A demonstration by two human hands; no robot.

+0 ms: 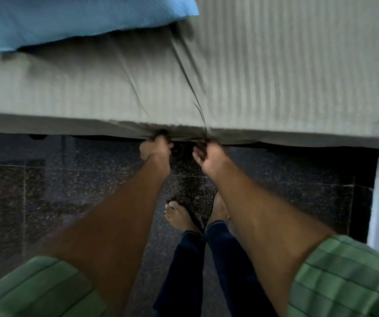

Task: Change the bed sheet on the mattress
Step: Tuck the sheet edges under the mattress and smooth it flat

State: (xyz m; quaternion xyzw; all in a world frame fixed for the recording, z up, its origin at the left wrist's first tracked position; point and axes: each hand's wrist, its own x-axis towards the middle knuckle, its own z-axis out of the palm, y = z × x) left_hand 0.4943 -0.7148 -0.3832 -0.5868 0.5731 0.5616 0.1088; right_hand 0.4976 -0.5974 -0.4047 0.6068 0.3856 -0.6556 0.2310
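While both hands work at the near edge of the mattress (46,124), the step looks like tucking or tugging the striped sheet (275,65) there. The left hand (155,148) and right hand (209,154) each have their grip curled on bunched cloth at mid-frame. Next, I'd judge, comes a steady pull along that edge. The dark floor (46,202) gives standing room; a blue pillow (69,17) lies upper left.

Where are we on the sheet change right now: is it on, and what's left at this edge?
Done: a grey striped sheet covers the mattress top, with the blue pillow on it. In hand: the left hand and right hand grip the sheet's hanging edge at the near side, pulling creases toward them. Left: tucking this edge and smoothing those creases. Other sides are out of view.
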